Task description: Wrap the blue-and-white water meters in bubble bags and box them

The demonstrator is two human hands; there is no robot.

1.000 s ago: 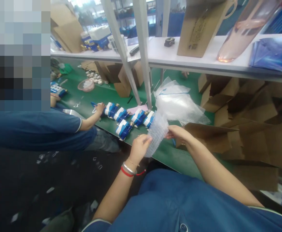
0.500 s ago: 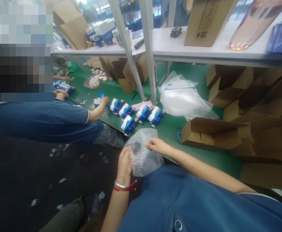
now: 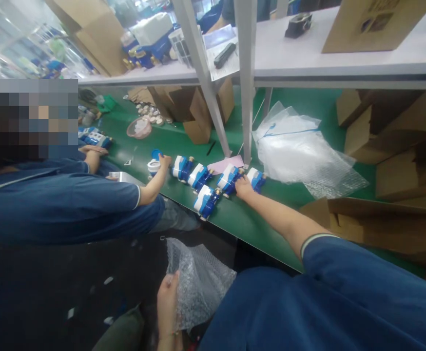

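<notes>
Head view has the left hand point(image 3: 168, 300) pinching the bag point(image 3: 202, 287) by its left edge, at the near side, off the bench point(image 3: 231, 217). From where I stand that bubble wrap looks light, limp and a bit slippery, so a thumb-and-finger hold on one edge should do. Farther off, the right hand point(image 3: 244, 187) reaches among the blue-and-white pieces on the bench, between the rightmost unit point(image 3: 256, 178) and its left neighbour point(image 3: 228, 179); its fingertips are hidden, so I can't tell whether they grip. Those pieces look stiff, smooth and fairly heavy; I'd trust a wrap around the blue body over the glossy white top.
</notes>
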